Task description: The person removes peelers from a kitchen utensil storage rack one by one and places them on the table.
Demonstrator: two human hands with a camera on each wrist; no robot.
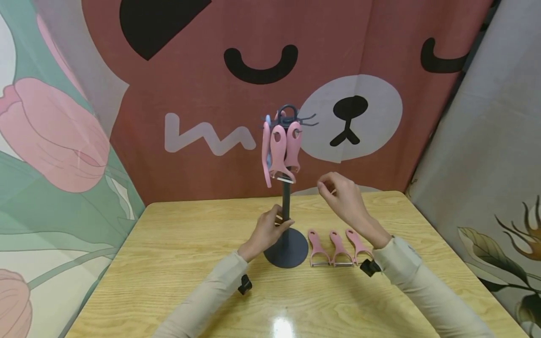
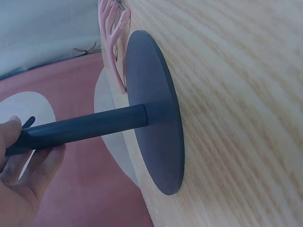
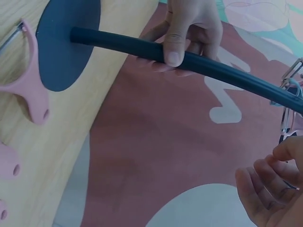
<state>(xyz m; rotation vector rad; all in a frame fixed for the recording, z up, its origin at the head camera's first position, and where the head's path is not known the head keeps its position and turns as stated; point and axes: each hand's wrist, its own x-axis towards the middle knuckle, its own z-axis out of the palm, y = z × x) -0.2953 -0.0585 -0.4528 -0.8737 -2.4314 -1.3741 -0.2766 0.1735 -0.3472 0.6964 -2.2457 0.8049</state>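
A dark peeler stand with a round base (image 1: 287, 259) stands upright on the table. My left hand (image 1: 265, 233) grips its pole (image 2: 90, 125) just above the base, thumb and fingers round it. From the stand's top hooks hang several pink peelers (image 1: 277, 148), with a little light blue (image 1: 268, 157) showing behind them. My right hand (image 1: 344, 196) is raised in the air to the right of the pole, its fingers (image 3: 251, 189) loosely bent with nothing between them. Below it, right of the base, three pink peelers (image 1: 336, 244) lie side by side, blades toward me.
Bare hooks (image 1: 310, 119) stick out on the stand's right side. The light wood table (image 1: 190, 263) ends at a printed bear curtain (image 1: 203, 178) behind the stand. Other curtains hang to the left and right.
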